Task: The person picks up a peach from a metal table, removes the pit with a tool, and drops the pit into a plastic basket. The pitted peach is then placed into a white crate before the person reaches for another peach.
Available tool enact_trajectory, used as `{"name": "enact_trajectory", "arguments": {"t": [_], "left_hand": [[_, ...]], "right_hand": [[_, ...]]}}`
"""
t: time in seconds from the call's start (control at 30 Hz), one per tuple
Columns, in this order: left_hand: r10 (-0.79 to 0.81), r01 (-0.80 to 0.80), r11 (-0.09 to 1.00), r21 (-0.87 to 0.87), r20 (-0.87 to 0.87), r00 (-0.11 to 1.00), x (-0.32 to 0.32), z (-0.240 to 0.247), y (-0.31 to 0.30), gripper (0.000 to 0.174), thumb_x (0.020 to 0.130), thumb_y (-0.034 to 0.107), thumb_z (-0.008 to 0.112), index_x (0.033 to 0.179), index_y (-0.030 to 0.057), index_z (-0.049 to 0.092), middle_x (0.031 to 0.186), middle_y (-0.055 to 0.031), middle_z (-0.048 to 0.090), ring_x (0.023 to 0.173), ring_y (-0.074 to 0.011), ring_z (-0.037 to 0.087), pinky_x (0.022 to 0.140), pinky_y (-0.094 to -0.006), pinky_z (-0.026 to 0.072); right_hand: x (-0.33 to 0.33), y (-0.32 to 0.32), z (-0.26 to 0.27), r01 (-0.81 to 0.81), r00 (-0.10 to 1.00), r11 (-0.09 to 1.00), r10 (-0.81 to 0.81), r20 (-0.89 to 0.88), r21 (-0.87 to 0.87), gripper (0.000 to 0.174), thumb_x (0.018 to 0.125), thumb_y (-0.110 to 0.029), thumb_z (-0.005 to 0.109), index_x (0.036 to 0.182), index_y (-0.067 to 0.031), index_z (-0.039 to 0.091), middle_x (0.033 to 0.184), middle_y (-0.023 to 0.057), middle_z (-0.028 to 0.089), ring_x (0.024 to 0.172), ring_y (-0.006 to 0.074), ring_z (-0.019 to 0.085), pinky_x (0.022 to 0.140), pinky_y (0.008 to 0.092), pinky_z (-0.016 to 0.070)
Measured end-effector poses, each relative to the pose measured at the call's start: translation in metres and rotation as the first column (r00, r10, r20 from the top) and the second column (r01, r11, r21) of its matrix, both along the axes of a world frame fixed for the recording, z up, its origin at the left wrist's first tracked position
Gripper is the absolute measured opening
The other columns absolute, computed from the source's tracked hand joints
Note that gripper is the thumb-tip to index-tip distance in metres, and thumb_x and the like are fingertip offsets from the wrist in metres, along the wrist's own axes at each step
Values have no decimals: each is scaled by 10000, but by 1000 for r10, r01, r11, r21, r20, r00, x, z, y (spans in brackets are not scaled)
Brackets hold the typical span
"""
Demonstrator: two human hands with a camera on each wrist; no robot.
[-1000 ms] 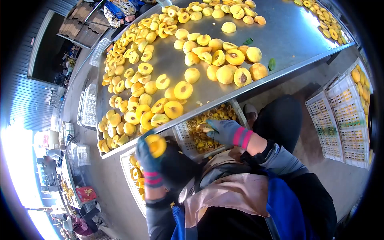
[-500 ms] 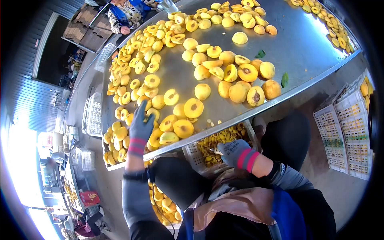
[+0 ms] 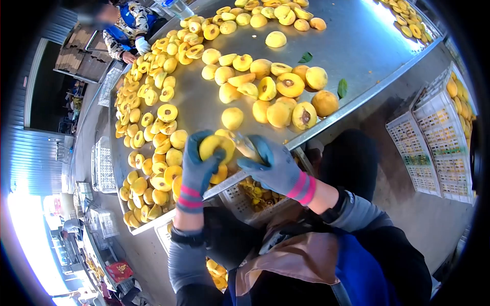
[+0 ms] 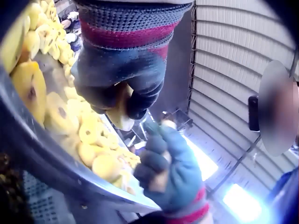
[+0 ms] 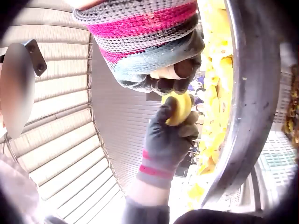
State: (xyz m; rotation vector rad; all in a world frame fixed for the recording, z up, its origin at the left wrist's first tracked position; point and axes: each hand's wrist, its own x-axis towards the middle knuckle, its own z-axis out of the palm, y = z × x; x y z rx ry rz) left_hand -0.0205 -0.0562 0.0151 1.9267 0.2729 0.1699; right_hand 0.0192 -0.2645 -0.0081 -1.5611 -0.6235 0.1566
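Both hands wear grey gloves with pink bands and meet above the near edge of the metal table [image 3: 352,48]. My left hand [image 3: 198,171] grips a yellow peach half [image 3: 208,147], thumb across its face. Close beside it, my right hand [image 3: 278,168] holds a small wooden-handled tool [image 3: 246,148] pointed at the peach half. From the right wrist, the handle [image 5: 173,71] shows inside the curled fingers, the peach half [image 5: 181,110] just beyond. The tool's working end is blurred. Around the hands lie many cut peach halves [image 3: 167,113].
Under the table edge stands a crate [image 3: 236,201] with yellow scraps. Stacked white crates [image 3: 441,148] of peaches stand at the right. Another crate's peaches [image 3: 217,273] show below my left arm. Another person [image 3: 127,30] is at the table's far left. Two leaves [image 3: 342,88] lie on the table.
My left hand went from holding a peach half, to reaching empty among the fruit on the table, to gripping a peach half now. My right hand rose from over the scrap crate to meet it.
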Motion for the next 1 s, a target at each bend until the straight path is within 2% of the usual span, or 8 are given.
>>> {"name": "enact_trajectory", "arguments": {"t": [0.1,0.17,0.23,0.37,0.47,0.57,0.7,1.0], "left_hand": [[34,-7,914,-406,58,998,-28,5,-45,368,839,-9,590,1196,63,533,1102,-65,581,973,-152,594,802,-282,518],[115,-1,659,-752,100,988,-35,-15,-54,394,820,-18,639,1200,51,559,1120,-96,582,1025,-230,590,932,-339,480],[58,-65,998,18,252,966,-44,-23,-63,290,958,179,520,1217,48,534,1160,-73,560,1074,-189,539,979,-321,421],[68,-208,896,392,341,937,-57,-42,-73,322,1043,269,442,1207,7,532,1201,-101,550,1106,-209,525,1002,-338,404],[-21,-294,694,657,426,904,-57,-40,-67,297,927,141,561,1184,-8,548,1155,-136,566,1062,-262,561,967,-356,443],[82,-161,950,267,284,955,-52,-23,-64,353,844,32,620,1186,2,540,1132,-113,581,1038,-238,578,946,-342,472],[-37,-228,784,577,409,912,-54,-10,-73,337,808,79,645,1135,19,593,1104,-122,563,1074,-287,530,961,-370,428],[261,-328,940,90,430,865,-52,-22,-86,269,1014,128,391,1167,-6,567,1202,-127,510,1126,-247,509,1017,-362,401]], "right_hand": [[-4,13,-11,62,991,990,-75,107,124,498,752,-149,769,1206,-34,599,993,187,686,909,376,663,796,417,540],[-12,13,-14,88,986,994,-96,138,63,518,739,-149,776,1211,-34,596,994,185,689,904,372,667,793,419,541],[-17,12,-16,91,985,995,-96,145,41,479,744,-175,767,1181,-56,613,958,171,693,866,364,671,762,432,541],[-22,4,-12,81,968,996,-69,239,-40,366,771,-204,737,1104,-91,634,899,155,684,820,359,666,713,439,533],[-31,-2,-7,31,963,994,0,269,-109,326,774,-207,740,1057,-87,633,876,154,677,799,367,661,687,435,531],[-45,-16,-3,-122,943,983,157,294,-134,314,816,-268,725,1047,-88,612,876,157,672,788,364,662,666,440,524],[-45,-16,-15,-5,965,1000,10,263,-17,294,900,-241,653,1122,-63,581,911,168,667,788,381,656,684,451,530],[-48,-11,-21,34,964,998,-19,264,-52,365,879,-223,658,1193,-63,559,971,177,667,849,378,654,731,452,532]]}}
